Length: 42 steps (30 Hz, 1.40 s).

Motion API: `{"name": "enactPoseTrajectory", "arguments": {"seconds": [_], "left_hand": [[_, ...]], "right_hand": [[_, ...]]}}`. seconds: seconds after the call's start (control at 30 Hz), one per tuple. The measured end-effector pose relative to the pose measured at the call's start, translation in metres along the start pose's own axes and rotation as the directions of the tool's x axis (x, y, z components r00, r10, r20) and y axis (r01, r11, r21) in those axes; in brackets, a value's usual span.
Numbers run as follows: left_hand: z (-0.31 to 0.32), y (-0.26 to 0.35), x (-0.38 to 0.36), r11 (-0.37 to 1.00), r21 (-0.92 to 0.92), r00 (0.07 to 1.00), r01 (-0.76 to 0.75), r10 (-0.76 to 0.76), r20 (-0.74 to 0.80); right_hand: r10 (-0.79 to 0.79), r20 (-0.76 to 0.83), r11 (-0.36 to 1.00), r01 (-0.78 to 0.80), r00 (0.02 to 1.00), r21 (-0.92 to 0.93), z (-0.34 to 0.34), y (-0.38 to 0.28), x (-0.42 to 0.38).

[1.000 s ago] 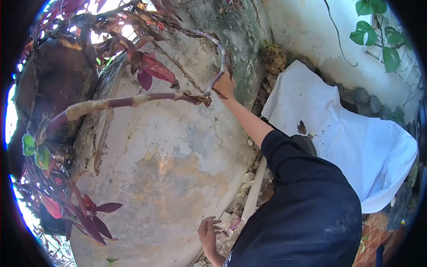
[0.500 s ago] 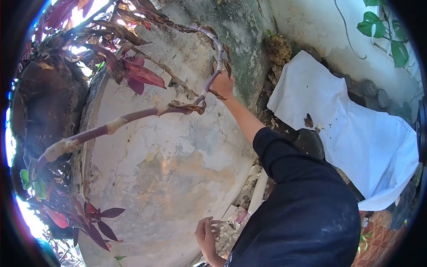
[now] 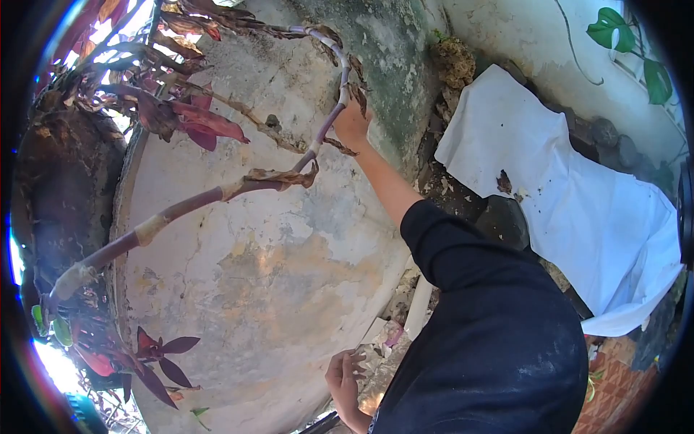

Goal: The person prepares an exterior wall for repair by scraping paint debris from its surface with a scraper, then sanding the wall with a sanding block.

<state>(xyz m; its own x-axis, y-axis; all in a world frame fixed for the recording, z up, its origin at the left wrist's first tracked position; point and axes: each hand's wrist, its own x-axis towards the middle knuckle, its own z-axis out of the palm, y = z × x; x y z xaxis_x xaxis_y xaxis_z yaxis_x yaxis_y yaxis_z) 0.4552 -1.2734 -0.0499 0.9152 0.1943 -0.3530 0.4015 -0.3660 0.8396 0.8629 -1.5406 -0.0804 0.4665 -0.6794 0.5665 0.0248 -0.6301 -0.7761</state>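
Observation:
My right hand (image 3: 352, 124) reaches up across a weathered wall and is closed on a long purple stem (image 3: 195, 210) with dry brown leaf sheaths. Part of its fingers is hidden behind the stem and a dry leaf. From there the stem curves down to the left and arches over to the upper left. Low in the view, my left hand (image 3: 343, 377) is held near the wall's lower edge, its fingers loosely bent and apart, with nothing visible in them.
The peeling wall (image 3: 289, 253) fills the middle. Red-purple leaves (image 3: 206, 123) hang at the upper left. A white sheet (image 3: 578, 210) lies over stones at the right. A pale pipe (image 3: 419, 307) runs beside rubble. Green leaves (image 3: 613, 30) show at the upper right.
The stem and its leaves have shifted left in the view, along with my right hand. My left hand appears slightly further right, its fingers a little more bent.

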Motion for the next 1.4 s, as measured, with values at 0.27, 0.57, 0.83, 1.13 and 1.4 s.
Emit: {"name": "enactPoseTrajectory", "arguments": {"seconds": [0.27, 0.57, 0.83, 1.13, 1.4], "left_hand": [[0.004, 0.003, -0.005, 1.0, 0.012, 1.0, 0.0, 0.0, 0.011], [0.01, 0.004, -0.002, 0.999, 0.048, 0.997, 0.016, -0.019, 0.069], [0.011, -0.005, 0.005, 0.999, 0.052, 0.994, -0.008, 0.003, 0.109], [0.024, 0.023, 0.027, 0.995, 0.092, 0.993, 0.042, -0.052, 0.108], [0.037, 0.033, 0.041, 0.986, 0.134, 0.98, 0.097, -0.118, 0.163]], "right_hand": [[0.156, -0.035, 0.854, -0.117, 0.987, 0.508, 0.067, 0.014, 0.01], [0.549, 0.046, 0.638, -0.454, 0.835, 0.623, 0.0, -0.014, 0.041], [-0.19, 0.006, 0.979, 0.19, 0.982, -0.073, -0.012, 0.032, 0.021], [-0.112, -0.098, 0.993, 0.114, 0.989, 0.012, -0.018, 0.031, 0.021], [-0.004, -0.098, 0.998, 0.011, 0.995, 0.068, -0.029, 0.015, 0.04]]}}
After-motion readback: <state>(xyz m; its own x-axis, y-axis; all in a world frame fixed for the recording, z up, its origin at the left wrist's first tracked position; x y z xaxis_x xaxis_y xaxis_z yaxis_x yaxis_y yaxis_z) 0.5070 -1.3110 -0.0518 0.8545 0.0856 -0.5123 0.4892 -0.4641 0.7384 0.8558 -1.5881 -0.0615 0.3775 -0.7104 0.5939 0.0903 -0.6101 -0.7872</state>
